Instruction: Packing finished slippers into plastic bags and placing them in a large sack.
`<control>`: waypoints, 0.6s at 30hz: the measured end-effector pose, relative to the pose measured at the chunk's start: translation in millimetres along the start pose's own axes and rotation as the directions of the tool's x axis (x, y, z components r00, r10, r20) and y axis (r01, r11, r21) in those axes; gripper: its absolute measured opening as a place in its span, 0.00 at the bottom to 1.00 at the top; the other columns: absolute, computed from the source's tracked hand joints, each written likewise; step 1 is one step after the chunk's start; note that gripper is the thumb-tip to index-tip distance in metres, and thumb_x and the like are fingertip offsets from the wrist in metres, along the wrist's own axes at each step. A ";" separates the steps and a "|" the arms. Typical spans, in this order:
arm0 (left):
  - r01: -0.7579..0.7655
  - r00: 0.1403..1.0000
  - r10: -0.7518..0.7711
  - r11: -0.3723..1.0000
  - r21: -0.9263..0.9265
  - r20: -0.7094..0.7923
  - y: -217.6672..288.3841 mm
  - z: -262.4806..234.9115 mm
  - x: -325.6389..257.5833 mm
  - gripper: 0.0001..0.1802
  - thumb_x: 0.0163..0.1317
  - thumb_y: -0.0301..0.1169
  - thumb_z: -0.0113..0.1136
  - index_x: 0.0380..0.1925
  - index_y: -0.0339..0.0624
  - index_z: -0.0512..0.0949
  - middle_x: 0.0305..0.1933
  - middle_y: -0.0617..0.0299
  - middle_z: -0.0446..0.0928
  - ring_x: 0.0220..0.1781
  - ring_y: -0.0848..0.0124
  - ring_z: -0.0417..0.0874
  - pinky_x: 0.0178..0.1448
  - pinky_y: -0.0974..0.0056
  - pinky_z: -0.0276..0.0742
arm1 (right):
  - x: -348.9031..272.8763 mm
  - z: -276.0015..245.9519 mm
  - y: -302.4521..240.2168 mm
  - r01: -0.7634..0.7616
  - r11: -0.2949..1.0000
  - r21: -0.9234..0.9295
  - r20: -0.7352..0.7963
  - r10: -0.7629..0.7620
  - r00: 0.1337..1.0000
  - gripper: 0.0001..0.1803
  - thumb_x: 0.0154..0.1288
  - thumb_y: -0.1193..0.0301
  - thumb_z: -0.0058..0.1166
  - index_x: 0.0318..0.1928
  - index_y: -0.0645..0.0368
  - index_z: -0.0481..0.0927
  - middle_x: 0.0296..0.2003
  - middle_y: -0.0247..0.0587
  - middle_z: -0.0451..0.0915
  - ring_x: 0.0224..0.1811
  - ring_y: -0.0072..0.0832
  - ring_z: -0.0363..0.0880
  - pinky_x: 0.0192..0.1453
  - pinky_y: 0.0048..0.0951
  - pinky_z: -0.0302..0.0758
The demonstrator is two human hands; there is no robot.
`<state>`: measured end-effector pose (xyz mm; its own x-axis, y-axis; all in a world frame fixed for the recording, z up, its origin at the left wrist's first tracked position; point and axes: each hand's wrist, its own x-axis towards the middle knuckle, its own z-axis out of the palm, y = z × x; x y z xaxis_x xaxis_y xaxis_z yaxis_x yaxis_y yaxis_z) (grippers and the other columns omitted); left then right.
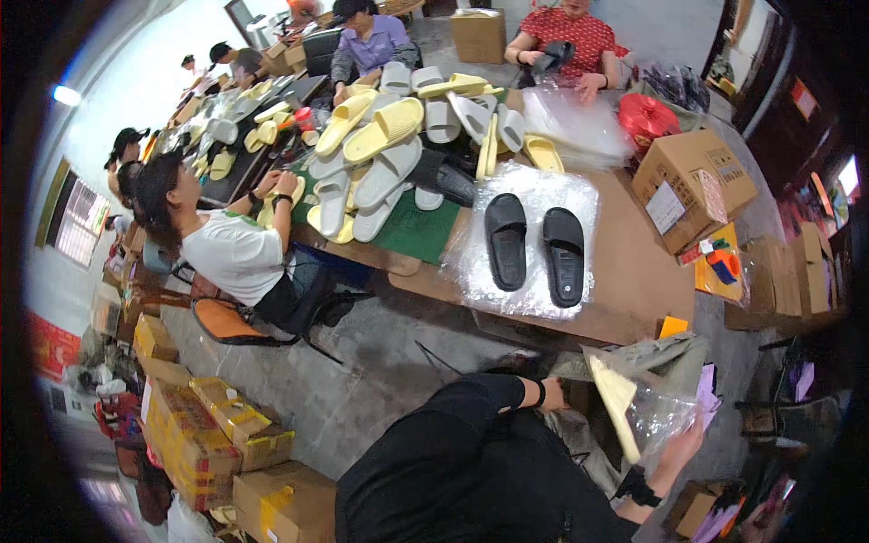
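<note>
Low in front of me, my right hand [681,447] grips the edge of a clear plastic bag [668,407] with a pale yellow slipper [615,395] inside it. The bag hangs over the mouth of a grey-green sack [593,439]. My left hand [552,395] is closed at the sack's near-left rim; its fingertips are partly hidden. On the table [647,299], beyond both hands, a black slipper [505,242] and its mate, another black slipper [565,258], lie side by side on a stack of clear plastic bags [534,185].
A pile of yellow and grey slippers [385,127] covers the table's far left. A cardboard box [692,190] stands at the right, near a red bag [647,120]. One co-worker in white [235,244] sits left; another in red [570,41] handles a dark slipper. Taped boxes [190,443] fill the lower left.
</note>
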<state>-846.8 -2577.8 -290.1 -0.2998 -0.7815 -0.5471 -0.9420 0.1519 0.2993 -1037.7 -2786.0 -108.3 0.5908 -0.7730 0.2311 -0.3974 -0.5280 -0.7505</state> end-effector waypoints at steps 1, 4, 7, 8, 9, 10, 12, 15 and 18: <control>-0.015 0.999 0.016 1.000 -0.026 0.030 0.9 5.0 12.2 0.30 0.60 0.34 0.49 0.63 0.64 0.56 0.44 0.56 0.75 0.43 0.62 0.75 0.50 0.53 0.64 | -10.6 -1.3 23.7 -0.229 0.918 0.324 -0.020 0.249 0.968 0.22 0.67 0.64 0.38 0.55 0.69 0.66 0.51 0.45 0.70 0.52 0.31 0.68 0.56 0.30 0.66; -0.032 0.999 0.030 0.992 0.118 0.017 19.2 -13.6 1.6 0.24 0.59 0.35 0.49 0.58 0.60 0.65 0.43 0.57 0.76 0.42 0.63 0.75 0.49 0.55 0.64 | -33.9 4.5 57.2 -0.439 0.700 0.562 0.003 0.530 0.848 0.25 0.66 0.60 0.40 0.54 0.69 0.66 0.50 0.45 0.70 0.50 0.32 0.70 0.55 0.30 0.67; 0.334 0.928 -0.308 0.937 -0.103 0.208 19.4 -6.0 28.9 0.24 0.61 0.46 0.46 0.57 0.53 0.68 0.56 0.65 0.70 0.59 0.63 0.66 0.58 0.50 0.56 | -41.5 7.5 55.4 -0.470 0.693 0.547 -0.141 0.629 0.764 0.26 0.64 0.59 0.43 0.52 0.70 0.68 0.48 0.45 0.71 0.46 0.34 0.71 0.52 0.32 0.68; 0.313 0.934 -0.288 0.946 -0.091 0.212 20.7 1.2 30.6 0.24 0.61 0.46 0.46 0.57 0.53 0.68 0.56 0.65 0.70 0.59 0.63 0.66 0.58 0.50 0.56 | -45.3 -1.0 63.4 -0.501 0.638 0.584 -0.071 0.656 0.752 0.25 0.64 0.59 0.43 0.51 0.70 0.69 0.47 0.45 0.72 0.46 0.34 0.71 0.51 0.33 0.69; 0.285 0.956 -0.283 0.958 -0.033 0.073 18.8 2.7 19.3 0.17 0.58 0.42 0.49 0.46 0.52 0.75 0.47 0.63 0.75 0.52 0.62 0.71 0.55 0.50 0.58 | -50.4 -7.9 63.4 -0.527 0.578 0.623 -0.002 0.675 0.738 0.24 0.64 0.60 0.43 0.50 0.69 0.70 0.45 0.45 0.73 0.46 0.34 0.72 0.50 0.33 0.70; 0.257 0.965 -0.255 0.966 0.027 -0.067 14.8 2.5 8.7 0.12 0.54 0.38 0.53 0.36 0.51 0.81 0.39 0.61 0.79 0.45 0.60 0.76 0.52 0.51 0.61 | -55.2 -9.0 62.4 -0.541 0.513 0.666 -0.053 0.757 0.651 0.21 0.63 0.61 0.44 0.47 0.68 0.72 0.44 0.44 0.75 0.45 0.33 0.72 0.48 0.34 0.70; 0.296 0.945 -0.309 0.947 0.124 0.107 18.1 -20.2 -13.8 0.22 0.57 0.49 0.51 0.50 0.57 0.74 0.49 0.64 0.75 0.56 0.60 0.69 0.55 0.46 0.56 | -63.5 -13.1 49.8 -0.538 0.457 0.708 -0.011 0.769 0.639 0.21 0.63 0.61 0.43 0.47 0.67 0.72 0.44 0.43 0.74 0.45 0.33 0.72 0.48 0.34 0.70; 0.232 0.973 -0.230 0.968 0.100 -0.027 20.3 -11.7 -20.3 0.16 0.52 0.41 0.54 0.38 0.48 0.80 0.41 0.61 0.79 0.51 0.54 0.71 0.55 0.45 0.54 | -77.3 -12.6 54.3 -0.485 0.392 0.781 -0.054 0.817 0.574 0.22 0.63 0.60 0.41 0.48 0.66 0.71 0.46 0.43 0.73 0.45 0.34 0.72 0.48 0.33 0.70; 0.302 0.936 -0.323 0.941 -0.153 -0.140 22.3 15.2 -10.4 0.14 0.47 0.35 0.55 0.35 0.49 0.82 0.47 0.51 0.75 0.59 0.45 0.64 0.62 0.39 0.46 | -87.3 -15.2 35.3 -0.469 0.400 0.787 -0.055 0.803 0.593 0.22 0.61 0.63 0.45 0.48 0.68 0.69 0.43 0.44 0.72 0.43 0.34 0.71 0.50 0.35 0.69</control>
<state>-867.1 -2557.1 -289.6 0.0448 -0.8653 -0.4993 -0.9537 -0.1857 0.2364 -1114.0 -2742.5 -145.5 -0.0078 -0.9019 -0.4319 0.1162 0.4282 -0.8962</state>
